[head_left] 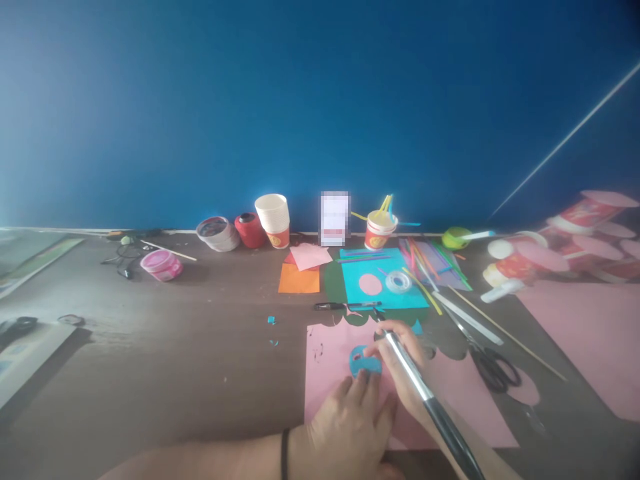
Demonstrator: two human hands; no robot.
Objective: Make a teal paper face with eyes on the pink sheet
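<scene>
While left hand, unclenched, pins blue paper cutout, right hand grips black-and-silver pen; keep cutout pressed evenly against slipping.

Matt pink paper; glossy black-and-silver pen.

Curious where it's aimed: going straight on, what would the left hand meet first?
The left hand would first meet the blue cutout, seemingly at its fingertips; then perhaps the right hand, depth being unclear.
</scene>
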